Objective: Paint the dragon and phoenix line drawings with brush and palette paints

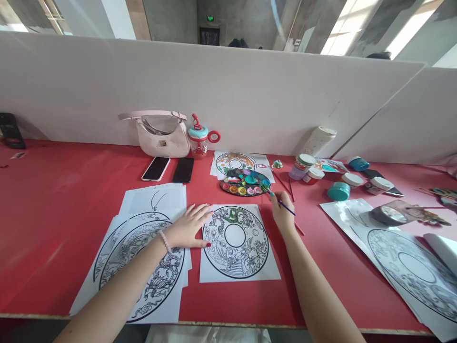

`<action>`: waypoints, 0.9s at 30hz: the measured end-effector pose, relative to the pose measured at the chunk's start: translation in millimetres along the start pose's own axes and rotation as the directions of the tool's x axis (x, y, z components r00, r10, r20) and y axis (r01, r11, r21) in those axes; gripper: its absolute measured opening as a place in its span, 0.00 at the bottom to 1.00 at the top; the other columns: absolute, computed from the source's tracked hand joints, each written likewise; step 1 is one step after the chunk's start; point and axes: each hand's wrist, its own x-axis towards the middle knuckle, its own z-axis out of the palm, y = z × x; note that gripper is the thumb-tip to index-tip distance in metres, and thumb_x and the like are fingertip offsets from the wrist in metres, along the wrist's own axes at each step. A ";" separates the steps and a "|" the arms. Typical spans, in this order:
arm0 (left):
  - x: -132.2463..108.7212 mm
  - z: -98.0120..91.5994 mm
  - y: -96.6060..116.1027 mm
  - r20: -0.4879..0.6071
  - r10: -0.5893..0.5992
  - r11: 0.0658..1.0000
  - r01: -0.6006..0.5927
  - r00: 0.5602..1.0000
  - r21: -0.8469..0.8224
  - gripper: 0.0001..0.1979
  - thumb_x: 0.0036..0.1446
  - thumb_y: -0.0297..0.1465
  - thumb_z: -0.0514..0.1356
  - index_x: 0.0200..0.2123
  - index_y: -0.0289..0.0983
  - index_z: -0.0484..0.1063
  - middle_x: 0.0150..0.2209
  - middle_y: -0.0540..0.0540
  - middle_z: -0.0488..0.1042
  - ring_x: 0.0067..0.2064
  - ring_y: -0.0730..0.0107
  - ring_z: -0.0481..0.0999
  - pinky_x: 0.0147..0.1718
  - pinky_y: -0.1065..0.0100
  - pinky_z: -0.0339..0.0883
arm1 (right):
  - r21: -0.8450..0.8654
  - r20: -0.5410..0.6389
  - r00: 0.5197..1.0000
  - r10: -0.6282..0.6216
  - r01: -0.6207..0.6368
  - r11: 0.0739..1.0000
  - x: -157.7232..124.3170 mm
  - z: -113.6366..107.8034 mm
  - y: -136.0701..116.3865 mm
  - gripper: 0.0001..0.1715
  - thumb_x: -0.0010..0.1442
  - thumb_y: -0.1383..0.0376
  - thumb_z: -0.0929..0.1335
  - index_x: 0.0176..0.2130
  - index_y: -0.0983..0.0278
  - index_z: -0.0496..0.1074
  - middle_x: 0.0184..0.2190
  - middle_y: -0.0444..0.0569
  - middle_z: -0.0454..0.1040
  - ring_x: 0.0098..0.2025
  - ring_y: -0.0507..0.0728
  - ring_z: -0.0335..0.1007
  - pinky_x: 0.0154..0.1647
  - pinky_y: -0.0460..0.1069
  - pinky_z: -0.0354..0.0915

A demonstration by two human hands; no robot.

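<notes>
My left hand [191,226] lies flat with fingers spread, across the left edge of a white sheet [207,274] printed with a ring-shaped line drawing. Green paint fills a curved figure near the top of that ring; the other figures are black outlines. In my right hand [283,212] is a thin paintbrush [287,207] with a dark blue handle. Its bristles touch or hover at the right end of a dark oval paint palette [234,182], where blue and green paint sits. Red, orange, yellow and pink blobs line the palette's near side.
Printed sheets [157,286] are stacked left, under my forearm. A partly coloured sheet [221,164] lies behind the palette. Two phones [156,169], a pink handbag [162,143] and a drinking cup [198,143] stand farther back. Several paint jars [339,191] and a tape roll [389,215] are right.
</notes>
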 end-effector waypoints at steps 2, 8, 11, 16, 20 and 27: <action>0.2 0.0 0.0 0.005 -0.002 1.000 0.002 1.000 -0.001 0.49 0.53 0.63 0.43 0.66 0.33 0.46 0.68 0.37 0.41 0.67 0.46 0.41 0.62 0.48 0.38 | -0.001 0.002 1.000 0.001 -0.001 1.000 -0.3 0.9 0.6 0.18 0.55 0.49 0.65 0.31 0.62 0.66 0.26 0.46 0.71 0.28 0.55 0.64 0.31 0.49 0.57; -0.3 -0.6 0.3 0.006 -0.004 1.000 0.005 1.000 -0.009 0.49 0.53 0.64 0.43 0.66 0.33 0.46 0.68 0.37 0.41 0.67 0.46 0.41 0.62 0.48 0.38 | 0.027 -0.015 1.000 0.013 -0.012 1.000 -2.1 0.0 -1.7 0.18 0.57 0.50 0.64 0.31 0.62 0.66 0.26 0.46 0.72 0.29 0.55 0.65 0.32 0.49 0.58; -0.5 -0.5 0.2 0.003 0.002 1.000 -0.002 1.000 -0.007 0.49 0.54 0.63 0.43 0.67 0.34 0.44 0.68 0.37 0.41 0.67 0.46 0.41 0.62 0.47 0.38 | 0.078 -0.040 0.999 0.009 -0.006 0.997 -5.8 -2.0 -11.6 0.19 0.59 0.50 0.62 0.29 0.62 0.65 0.24 0.46 0.70 0.28 0.54 0.64 0.31 0.49 0.59; 0.1 0.2 -0.2 0.002 0.001 1.000 -0.001 1.000 -0.002 0.48 0.54 0.62 0.45 0.67 0.36 0.43 0.68 0.37 0.42 0.67 0.46 0.42 0.63 0.49 0.37 | 0.178 0.031 0.999 -0.036 0.030 0.984 -15.3 -5.7 -35.0 0.26 0.63 0.49 0.58 0.21 0.61 0.61 0.17 0.44 0.65 0.21 0.52 0.60 0.26 0.49 0.58; 0.2 0.1 -0.1 0.005 -0.004 1.000 0.004 1.000 -0.009 0.48 0.54 0.63 0.44 0.67 0.35 0.44 0.68 0.37 0.42 0.67 0.46 0.41 0.63 0.48 0.37 | 0.212 0.129 0.989 -0.072 0.043 0.976 -19.7 -4.1 -42.3 0.28 0.62 0.48 0.58 0.19 0.61 0.59 0.14 0.43 0.61 0.18 0.51 0.56 0.22 0.48 0.55; 0.0 -0.8 0.3 0.039 -0.018 1.000 0.018 0.999 0.000 0.50 0.53 0.63 0.43 0.67 0.33 0.43 0.68 0.38 0.39 0.68 0.47 0.38 0.63 0.49 0.36 | 0.190 0.215 0.972 -0.094 0.053 0.980 -21.4 -1.1 -41.8 0.28 0.62 0.47 0.58 0.19 0.61 0.58 0.14 0.42 0.59 0.19 0.50 0.54 0.22 0.47 0.53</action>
